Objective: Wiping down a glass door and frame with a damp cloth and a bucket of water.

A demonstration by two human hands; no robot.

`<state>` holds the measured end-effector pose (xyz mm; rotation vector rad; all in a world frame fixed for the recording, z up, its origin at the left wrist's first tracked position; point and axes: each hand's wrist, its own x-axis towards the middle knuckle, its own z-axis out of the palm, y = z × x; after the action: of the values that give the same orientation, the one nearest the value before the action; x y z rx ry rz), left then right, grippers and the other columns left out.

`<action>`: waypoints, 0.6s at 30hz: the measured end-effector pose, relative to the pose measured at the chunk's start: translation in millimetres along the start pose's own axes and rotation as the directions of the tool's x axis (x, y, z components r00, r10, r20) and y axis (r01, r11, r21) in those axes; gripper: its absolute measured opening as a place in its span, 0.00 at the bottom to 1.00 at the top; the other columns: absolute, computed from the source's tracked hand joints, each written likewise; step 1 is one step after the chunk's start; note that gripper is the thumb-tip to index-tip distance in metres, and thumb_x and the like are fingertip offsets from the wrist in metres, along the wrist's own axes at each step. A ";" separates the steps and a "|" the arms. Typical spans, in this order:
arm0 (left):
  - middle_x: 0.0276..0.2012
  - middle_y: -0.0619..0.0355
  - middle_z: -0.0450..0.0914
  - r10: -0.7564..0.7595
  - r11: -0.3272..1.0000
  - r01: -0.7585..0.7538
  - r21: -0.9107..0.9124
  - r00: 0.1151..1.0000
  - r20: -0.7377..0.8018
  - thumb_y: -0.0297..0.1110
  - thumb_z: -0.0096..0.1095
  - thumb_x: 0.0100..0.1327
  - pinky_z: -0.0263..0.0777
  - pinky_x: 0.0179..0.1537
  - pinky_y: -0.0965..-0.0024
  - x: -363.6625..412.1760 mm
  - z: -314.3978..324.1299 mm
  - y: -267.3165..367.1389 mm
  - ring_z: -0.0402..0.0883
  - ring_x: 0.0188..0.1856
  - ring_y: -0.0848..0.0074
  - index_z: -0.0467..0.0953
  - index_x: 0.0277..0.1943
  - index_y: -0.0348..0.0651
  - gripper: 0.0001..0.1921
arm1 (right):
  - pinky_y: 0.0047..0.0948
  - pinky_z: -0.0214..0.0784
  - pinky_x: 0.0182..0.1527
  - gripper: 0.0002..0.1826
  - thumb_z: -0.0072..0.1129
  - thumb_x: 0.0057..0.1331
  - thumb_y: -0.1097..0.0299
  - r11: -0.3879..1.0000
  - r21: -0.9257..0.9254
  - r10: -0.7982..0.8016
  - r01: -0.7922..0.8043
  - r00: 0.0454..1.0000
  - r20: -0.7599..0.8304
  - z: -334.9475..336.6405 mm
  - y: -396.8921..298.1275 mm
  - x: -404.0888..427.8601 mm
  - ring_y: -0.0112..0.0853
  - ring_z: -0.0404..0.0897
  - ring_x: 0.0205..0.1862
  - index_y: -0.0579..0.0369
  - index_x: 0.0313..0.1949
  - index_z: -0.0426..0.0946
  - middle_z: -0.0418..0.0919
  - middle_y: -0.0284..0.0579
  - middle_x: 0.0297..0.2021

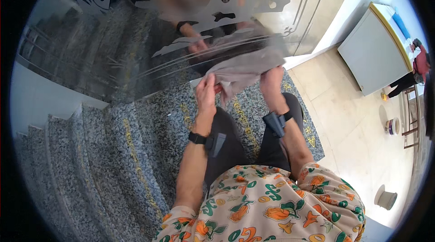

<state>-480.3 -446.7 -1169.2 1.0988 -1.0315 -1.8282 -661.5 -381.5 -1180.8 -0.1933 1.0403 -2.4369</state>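
A greyish-pink cloth (pixel 243 68) is stretched between my two hands, in front of a glass panel (pixel 163 51) with frosted sea-life designs. My left hand (pixel 206 93) grips the cloth's left edge, thumb on top. On the right, the cloth's other end is held by my right hand (pixel 272 83), whose fingertips are partly hidden. The glass reflects my arms and the cloth. Each wrist wears a black strap with a grey device. Whether the cloth touches the glass I cannot tell.
Speckled granite stairs (pixel 136 160) with yellow markings curve down on the left. To the right, a white counter (pixel 377 51) with yellow trim stands on the tiled floor (pixel 343 116). Beyond it are a person (pixel 419 63), a wooden chair (pixel 410 119), a paint bucket (pixel 392 126) and another bucket (pixel 387 200).
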 end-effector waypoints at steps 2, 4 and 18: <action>0.47 0.55 0.77 0.113 0.993 -0.111 -0.032 0.992 0.065 0.45 0.58 0.67 0.75 0.41 0.70 3.3 17.3 5.5 0.80 0.39 0.72 0.70 0.56 0.38 0.22 | 0.35 0.73 0.50 0.14 0.49 0.69 0.68 0.972 0.013 -0.231 0.233 0.950 0.208 35.1 -50.3 8.6 0.34 0.77 0.48 0.59 0.52 0.70 0.76 0.42 0.47; 0.45 0.56 0.77 0.119 0.989 -0.111 -0.099 0.989 0.083 0.44 0.57 0.68 0.75 0.41 0.71 -2.6 44.1 12.4 0.79 0.39 0.74 0.72 0.54 0.38 0.20 | 0.32 0.74 0.47 0.13 0.52 0.66 0.72 0.961 0.038 -0.274 0.272 0.935 0.227 48.6 -69.4 34.8 0.32 0.79 0.43 0.60 0.49 0.71 0.78 0.41 0.43; 0.57 0.55 0.70 -0.216 0.909 0.187 -0.373 0.976 -0.039 0.48 0.54 0.69 0.71 0.53 0.55 42.0 -15.9 -57.2 0.70 0.57 0.60 0.64 0.61 0.42 0.25 | 0.30 0.71 0.48 0.13 0.54 0.62 0.78 0.963 -0.268 0.056 -0.014 0.987 0.149 -38.6 15.1 24.9 0.27 0.77 0.48 0.60 0.47 0.76 0.80 0.39 0.43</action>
<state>-491.3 -465.5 -1238.6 1.0648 -0.5109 -2.0201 -689.5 -377.6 -1220.0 -0.4428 1.2854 -2.2032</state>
